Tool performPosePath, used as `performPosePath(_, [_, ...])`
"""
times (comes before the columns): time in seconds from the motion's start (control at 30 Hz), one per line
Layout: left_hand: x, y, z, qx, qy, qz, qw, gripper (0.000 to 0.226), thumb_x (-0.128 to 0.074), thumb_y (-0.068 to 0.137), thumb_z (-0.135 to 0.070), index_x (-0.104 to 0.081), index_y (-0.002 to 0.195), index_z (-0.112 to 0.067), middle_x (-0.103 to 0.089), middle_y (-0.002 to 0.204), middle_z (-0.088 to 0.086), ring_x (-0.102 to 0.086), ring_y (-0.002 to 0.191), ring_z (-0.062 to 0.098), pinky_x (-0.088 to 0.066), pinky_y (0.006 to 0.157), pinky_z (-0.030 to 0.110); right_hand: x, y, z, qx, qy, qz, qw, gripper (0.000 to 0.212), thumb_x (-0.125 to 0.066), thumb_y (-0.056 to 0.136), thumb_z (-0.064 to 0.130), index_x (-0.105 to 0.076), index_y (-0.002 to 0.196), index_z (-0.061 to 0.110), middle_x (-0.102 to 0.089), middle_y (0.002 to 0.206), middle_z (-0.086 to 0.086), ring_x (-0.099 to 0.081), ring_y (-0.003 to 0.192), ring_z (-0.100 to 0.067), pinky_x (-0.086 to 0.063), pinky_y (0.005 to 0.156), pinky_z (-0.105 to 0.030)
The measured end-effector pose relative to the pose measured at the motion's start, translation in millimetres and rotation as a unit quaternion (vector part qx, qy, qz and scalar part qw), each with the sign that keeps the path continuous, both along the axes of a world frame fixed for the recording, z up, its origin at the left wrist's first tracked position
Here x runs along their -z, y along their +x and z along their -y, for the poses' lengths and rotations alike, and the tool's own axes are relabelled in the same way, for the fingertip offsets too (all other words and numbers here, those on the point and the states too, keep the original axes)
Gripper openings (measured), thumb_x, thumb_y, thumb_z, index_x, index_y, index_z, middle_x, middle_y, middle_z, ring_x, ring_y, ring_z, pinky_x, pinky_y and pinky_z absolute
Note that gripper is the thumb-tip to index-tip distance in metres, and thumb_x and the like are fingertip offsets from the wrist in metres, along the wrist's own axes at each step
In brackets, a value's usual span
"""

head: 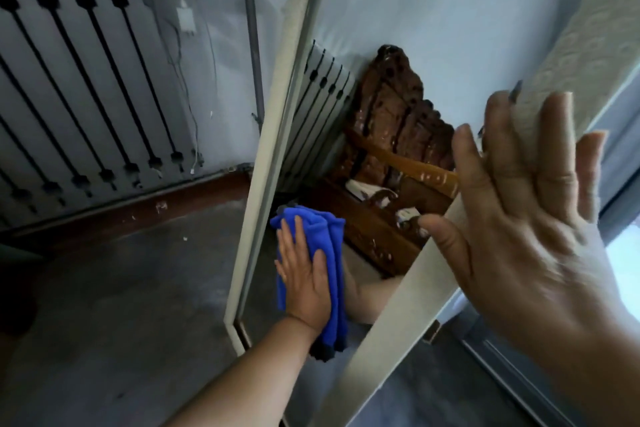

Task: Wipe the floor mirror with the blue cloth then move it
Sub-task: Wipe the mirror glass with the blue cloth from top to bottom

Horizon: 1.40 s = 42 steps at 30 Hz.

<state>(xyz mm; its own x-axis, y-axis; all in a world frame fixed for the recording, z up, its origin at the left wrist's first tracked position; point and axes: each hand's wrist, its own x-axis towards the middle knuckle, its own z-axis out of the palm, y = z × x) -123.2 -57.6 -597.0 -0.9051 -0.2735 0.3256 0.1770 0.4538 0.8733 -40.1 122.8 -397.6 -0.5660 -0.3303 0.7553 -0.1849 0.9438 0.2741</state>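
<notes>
Head view: the floor mirror stands tall in a cream frame on the grey floor, and its glass reflects a carved wooden seat. Its top runs out of shot, and the lower right corner is hidden behind the right forearm. The blue cloth hangs bunched low on the glass, near the left frame edge. The left hand lies on it, fingers straight, pressing it flat. The right hand is spread, blurred, against the right frame, thumb on its front.
</notes>
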Motion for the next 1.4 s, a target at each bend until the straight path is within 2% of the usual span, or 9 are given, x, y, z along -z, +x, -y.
performPosePath(0.13, [0,-16,13,-0.116,0.172,0.171,0.963,0.065,-0.020,0.094,-0.060,-0.003,0.152,-0.035,-0.002,0.165,0.000,-0.001,0.152,0.021,-0.004,0.119,0.046,22,10,4,0.004,0.021,0.012,1.000,0.074,-0.035,0.100,0.055,-0.035,0.148,-0.002,-0.022,0.158,-0.022,-0.006,0.148,-0.039,-0.005,0.119,-0.057])
performPosePath(0.2, [-29,-28,11,-0.129,0.204,0.221,0.945,0.058,-0.022,0.104,-0.046,-0.008,0.156,-0.024,-0.003,0.165,0.006,-0.003,0.152,0.026,-0.005,0.118,0.047,22,12,6,0.011,0.014,0.007,1.000,0.074,-0.035,0.100,0.055,-0.036,0.148,-0.002,-0.024,0.158,-0.022,-0.007,0.148,-0.038,-0.006,0.120,-0.056])
performPosePath(0.33, [-90,-44,-3,-0.036,0.096,0.049,0.993,0.059,-0.018,0.102,-0.051,0.004,0.153,-0.034,0.007,0.165,-0.001,0.008,0.151,0.018,0.004,0.119,0.048,20,13,8,0.011,0.007,0.002,1.000,0.073,-0.034,0.100,0.054,-0.037,0.147,-0.002,-0.024,0.158,-0.021,-0.009,0.148,-0.040,-0.005,0.120,-0.055])
performPosePath(0.4, [-96,-52,4,0.006,0.036,-0.043,0.998,0.057,-0.016,0.095,-0.059,0.008,0.145,-0.046,0.008,0.164,-0.005,0.011,0.150,0.014,0.009,0.119,0.043,20,12,6,0.008,0.012,0.002,1.000,0.072,-0.039,0.099,0.052,-0.037,0.147,-0.002,-0.024,0.158,-0.021,-0.011,0.148,-0.040,-0.006,0.120,-0.055])
performPosePath(0.5, [-67,-65,28,0.028,0.009,-0.090,0.996,0.054,-0.016,0.089,-0.067,0.008,0.136,-0.058,0.005,0.160,-0.017,0.007,0.150,0.006,0.005,0.123,0.043,22,11,3,-0.004,0.014,-0.010,1.000,0.071,-0.041,0.099,0.051,-0.038,0.147,-0.002,-0.026,0.158,-0.021,-0.011,0.148,-0.040,-0.009,0.120,-0.057])
performPosePath(0.77, [-1,-69,44,-0.039,0.111,-0.014,0.993,0.092,-0.017,0.079,-0.084,-0.006,0.154,-0.031,-0.006,0.163,-0.012,-0.003,0.150,0.005,-0.004,0.124,0.046,25,4,1,-0.011,0.014,-0.028,0.999,0.071,-0.039,0.101,0.048,-0.033,0.148,-0.004,-0.024,0.158,-0.022,-0.008,0.148,-0.039,-0.004,0.120,-0.054])
performPosePath(1.03, [50,-58,51,-0.089,0.155,0.045,0.983,0.096,-0.020,0.075,-0.076,-0.009,0.155,-0.023,-0.007,0.164,-0.005,-0.006,0.150,0.009,-0.004,0.124,0.040,29,2,-1,-0.017,0.019,-0.027,0.999,0.074,-0.041,0.100,0.050,-0.030,0.149,-0.004,-0.021,0.159,-0.023,-0.002,0.149,-0.036,-0.005,0.120,-0.055])
performPosePath(1.23, [78,-48,56,-0.102,0.206,0.101,0.968,0.072,-0.022,0.094,-0.061,-0.008,0.155,-0.027,-0.006,0.165,-0.004,-0.007,0.151,0.016,-0.008,0.118,0.031,28,4,-4,-0.016,0.027,-0.024,0.999,0.075,-0.040,0.100,0.050,-0.030,0.149,-0.006,-0.021,0.159,-0.023,-0.005,0.149,-0.040,-0.002,0.120,-0.054])
performPosePath(1.4, [93,-42,57,-0.140,0.239,0.163,0.947,0.060,-0.021,0.102,-0.049,-0.010,0.156,-0.025,-0.013,0.163,0.003,-0.017,0.149,0.026,-0.015,0.119,0.042,29,2,-6,-0.012,0.039,-0.029,0.999,0.076,-0.040,0.100,0.051,-0.028,0.149,-0.005,-0.020,0.160,-0.022,-0.001,0.150,-0.037,-0.006,0.120,-0.056])
